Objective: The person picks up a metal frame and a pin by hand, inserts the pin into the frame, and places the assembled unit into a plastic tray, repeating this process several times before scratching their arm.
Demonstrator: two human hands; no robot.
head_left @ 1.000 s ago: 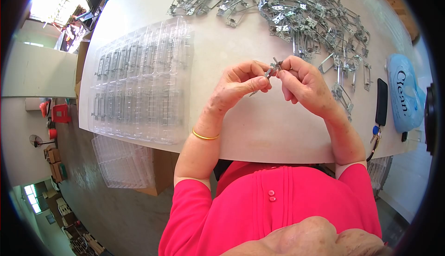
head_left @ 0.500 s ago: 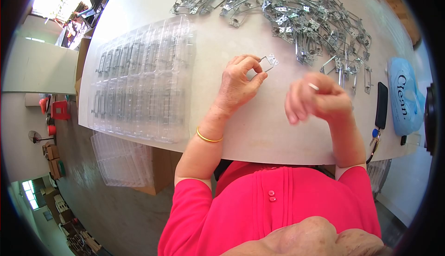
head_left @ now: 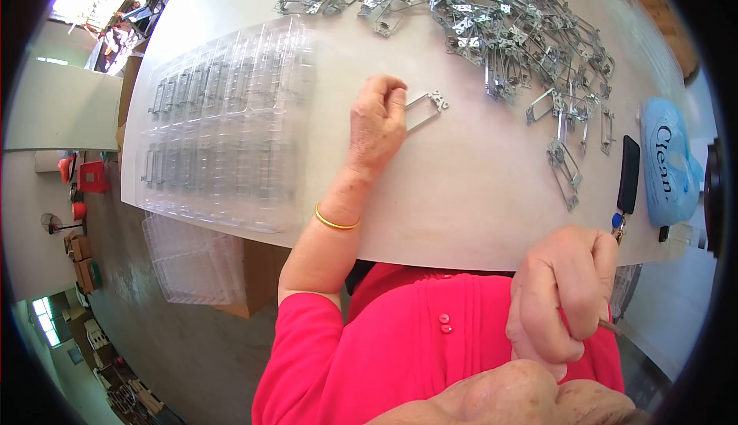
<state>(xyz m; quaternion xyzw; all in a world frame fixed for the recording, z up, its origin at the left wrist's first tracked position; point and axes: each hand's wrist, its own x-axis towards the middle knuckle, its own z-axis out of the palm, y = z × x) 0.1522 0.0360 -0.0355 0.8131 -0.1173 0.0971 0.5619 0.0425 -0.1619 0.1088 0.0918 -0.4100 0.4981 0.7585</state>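
My left hand (head_left: pixel 378 123) is closed on one end of a small metal bracket (head_left: pixel 425 111), a thin wire frame with a silver plate at its far end, just over the white table. Near my chest, beyond the table's front edge, my right hand (head_left: pixel 560 294) is closed round a thin stick-like item (head_left: pixel 610 326), of which only a short dark end shows. To the left of my left hand lies a clear plastic tray (head_left: pixel 223 129) with rows of metal brackets in its slots.
A large heap of metal brackets (head_left: pixel 500 29) covers the table's (head_left: pixel 453 202) far right part, with a few loose nearer me. A black phone-like item (head_left: pixel 629 175), keys (head_left: pixel 618 229) and a blue "Clean" pack (head_left: pixel 670 162) lie at the right. More clear trays (head_left: pixel 192 260) are below the left edge.
My right hand has moved down and toward my chest, uncovering brackets on the table. My left hand has shifted slightly left with the bracket. The view has shifted a little.
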